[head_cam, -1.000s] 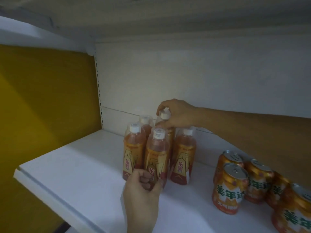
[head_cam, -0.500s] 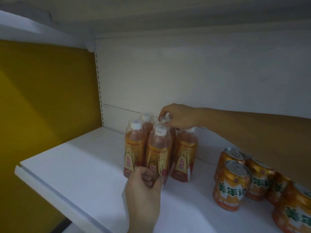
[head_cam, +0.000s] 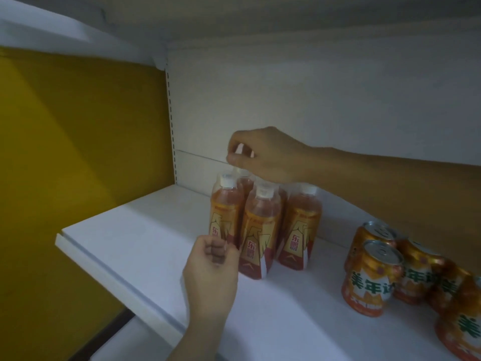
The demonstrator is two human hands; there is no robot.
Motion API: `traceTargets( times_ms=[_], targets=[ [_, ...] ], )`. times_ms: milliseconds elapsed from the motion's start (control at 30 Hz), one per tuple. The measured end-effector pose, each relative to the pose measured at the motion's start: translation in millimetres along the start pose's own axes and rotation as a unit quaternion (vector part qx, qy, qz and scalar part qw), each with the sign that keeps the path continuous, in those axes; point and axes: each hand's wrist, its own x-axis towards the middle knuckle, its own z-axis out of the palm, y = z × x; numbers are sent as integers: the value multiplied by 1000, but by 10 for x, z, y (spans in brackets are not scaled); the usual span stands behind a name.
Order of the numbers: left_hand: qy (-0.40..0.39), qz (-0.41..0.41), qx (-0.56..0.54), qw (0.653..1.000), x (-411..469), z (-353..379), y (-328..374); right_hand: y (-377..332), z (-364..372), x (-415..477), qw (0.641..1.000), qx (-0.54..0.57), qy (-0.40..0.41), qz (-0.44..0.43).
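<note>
Several orange drink bottles (head_cam: 261,230) with white caps stand in a tight cluster on a white shelf (head_cam: 130,243). My right hand (head_cam: 268,155) hovers just above the rear caps. Its fingers are curled, with thumb and forefinger tips together, and nothing shows in them. It hides the cap of a rear bottle. My left hand (head_cam: 210,267) sits low in front of the cluster with its fingers curled into the palm. It is close against the foot of the front-left bottle (head_cam: 226,212), and I see nothing in its grasp.
Several orange and gold drink cans (head_cam: 372,277) crowd the shelf's right side. The shelf's left half is bare up to its front lip. A yellow panel (head_cam: 78,152) lies to the left, a white back wall (head_cam: 312,100) stands behind, and another shelf (head_cam: 260,16) hangs low overhead.
My right hand has let go of the rear bottle's cap and risen above the caps. My left hand has slid a little left, off the front bottle.
</note>
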Motion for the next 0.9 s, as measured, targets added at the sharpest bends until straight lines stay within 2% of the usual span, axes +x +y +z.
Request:
traceTargets(
  times_ms=[67, 133, 233, 300, 400, 567, 667, 767, 900],
  targets=[
    [11, -4, 0, 1000, 29, -53, -7, -191, 113, 48, 992, -120, -39, -24],
    [17, -10, 3, 1000, 47, -88, -11, -302, 222, 96, 977, -207, -44, -20],
    [24, -14, 7, 1000, 76, -129, -6, -356, 338, 168, 970, -238, -54, 2],
    [24, -14, 6, 1000, 93, -152, -22, -375, 370, 198, 974, -214, -73, 18],
    [16, -10, -7, 1000, 114, -183, -59, -457, 352, 169, 985, -160, -57, 3],
    [-16, 53, -44, 997, 65, -309, 31, -624, 36, -97, 988, -121, 66, -69],
    [-18, 84, -65, 994, -9, -374, 178, -610, -267, -295, 988, -40, 123, -86],
    [-37, 110, -121, 986, -183, -349, 428, -550, -486, -573, 982, 33, 173, -63],
    [-72, 144, -189, 969, -593, -149, 845, -418, -719, -1031, 957, 160, 240, 29]
  ],
)
